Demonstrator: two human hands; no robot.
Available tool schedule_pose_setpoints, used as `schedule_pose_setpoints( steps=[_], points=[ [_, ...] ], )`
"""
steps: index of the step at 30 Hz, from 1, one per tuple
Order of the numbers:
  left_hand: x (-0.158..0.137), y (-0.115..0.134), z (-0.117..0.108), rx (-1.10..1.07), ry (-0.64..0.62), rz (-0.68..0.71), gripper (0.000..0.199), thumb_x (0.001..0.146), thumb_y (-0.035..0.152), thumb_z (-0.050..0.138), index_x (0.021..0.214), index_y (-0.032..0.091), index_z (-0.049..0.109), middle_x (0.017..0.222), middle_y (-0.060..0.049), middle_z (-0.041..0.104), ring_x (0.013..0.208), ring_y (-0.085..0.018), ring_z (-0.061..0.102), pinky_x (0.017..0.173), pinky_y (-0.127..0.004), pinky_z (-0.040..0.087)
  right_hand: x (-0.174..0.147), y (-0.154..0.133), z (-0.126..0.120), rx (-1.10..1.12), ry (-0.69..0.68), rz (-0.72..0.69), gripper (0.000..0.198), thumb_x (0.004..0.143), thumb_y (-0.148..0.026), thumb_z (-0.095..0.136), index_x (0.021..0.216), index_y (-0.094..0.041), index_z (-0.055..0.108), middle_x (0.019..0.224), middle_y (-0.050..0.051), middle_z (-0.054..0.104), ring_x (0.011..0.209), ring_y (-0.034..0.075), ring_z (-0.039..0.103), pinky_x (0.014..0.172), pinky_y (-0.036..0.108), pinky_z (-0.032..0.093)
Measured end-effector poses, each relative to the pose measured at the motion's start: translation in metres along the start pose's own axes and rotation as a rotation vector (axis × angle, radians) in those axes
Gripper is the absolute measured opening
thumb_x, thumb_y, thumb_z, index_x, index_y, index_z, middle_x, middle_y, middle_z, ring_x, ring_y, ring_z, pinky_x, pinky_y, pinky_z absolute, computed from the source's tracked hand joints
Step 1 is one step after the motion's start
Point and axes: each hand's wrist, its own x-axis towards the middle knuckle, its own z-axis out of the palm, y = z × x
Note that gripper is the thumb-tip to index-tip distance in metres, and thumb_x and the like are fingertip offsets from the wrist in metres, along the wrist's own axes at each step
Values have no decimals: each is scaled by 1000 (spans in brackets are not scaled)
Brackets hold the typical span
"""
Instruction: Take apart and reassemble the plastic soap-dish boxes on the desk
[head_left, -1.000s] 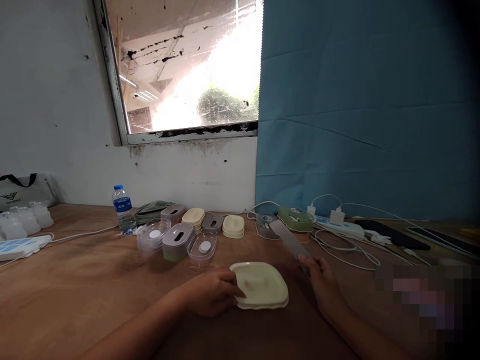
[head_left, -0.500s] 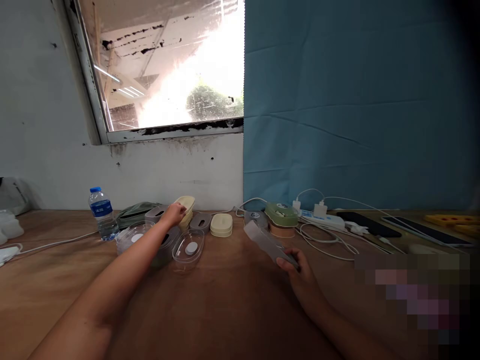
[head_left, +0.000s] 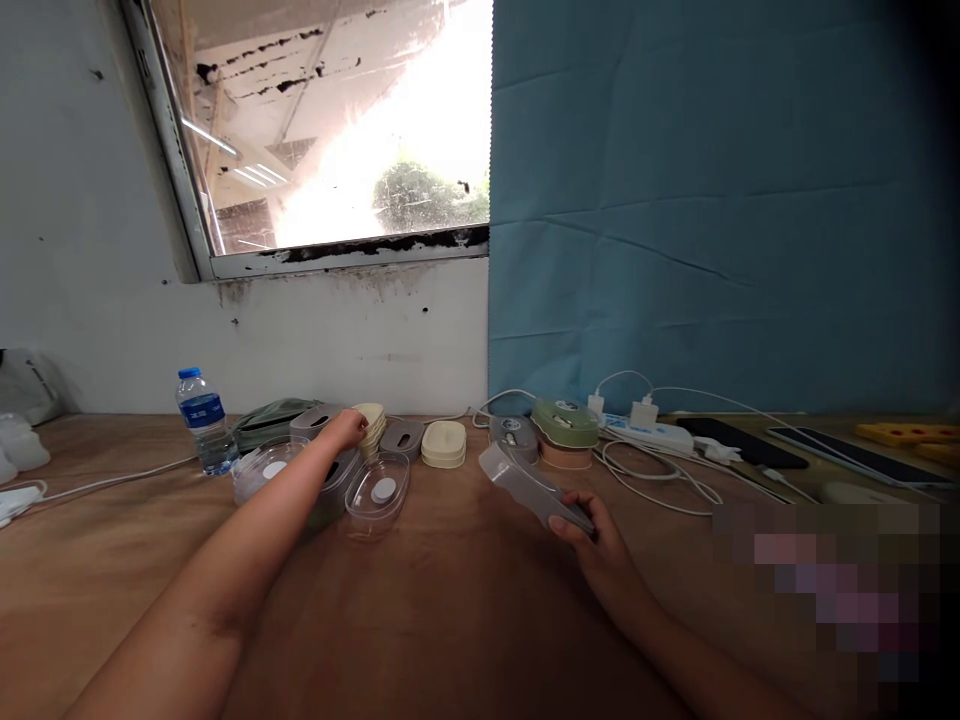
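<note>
My left hand (head_left: pixel 346 430) reaches to the back of the table, its fingers curled at the near side of the top piece of a stack of cream plastic trays (head_left: pixel 374 420). Beside the stack are a grey lid with a slot (head_left: pixel 401 440) and a smaller pair of cream pieces (head_left: pixel 444 440). A clear plastic lid with a white disc (head_left: pixel 375 495) leans in front. My right hand (head_left: pixel 596 535) grips one end of a grey plastic lid (head_left: pixel 525 488), tilted above the table. Its fingers hide the near end.
Clear containers (head_left: pixel 262 462), a green pouch (head_left: pixel 262 425) and a water bottle (head_left: pixel 204 425) stand left. A grey box (head_left: pixel 514 435) and green-topped box (head_left: pixel 564 422) stand behind my right hand. A power strip (head_left: pixel 649 432), cables (head_left: pixel 660 480) and phones (head_left: pixel 750 445) lie right.
The top cream piece, tilted up at my left hand before, now sits lower and flatter on the stack. My right hand has turned the grey lid slightly, showing more of its inner side.
</note>
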Motion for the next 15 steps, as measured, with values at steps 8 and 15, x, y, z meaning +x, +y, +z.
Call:
schedule_pose_setpoints(
  steps=[8, 15],
  points=[
    [-24, 41, -18, -88, 206, 45, 35, 78, 26, 55, 110, 11, 52, 112, -14, 50, 107, -26, 48, 92, -38, 36, 2, 4, 0, -21, -24, 1, 34, 60, -45, 56, 84, -24, 42, 76, -2, 49, 67, 18, 49, 61, 28, 40],
    [-96, 125, -49, -477, 32, 929, 36, 79, 29, 54, 114, 22, 52, 121, -5, 51, 111, -17, 47, 93, -27, 36, -5, 2, -3, 181, -236, 11, 37, 61, -39, 57, 91, -25, 41, 86, -1, 52, 69, 17, 53, 60, 28, 42]
  ],
)
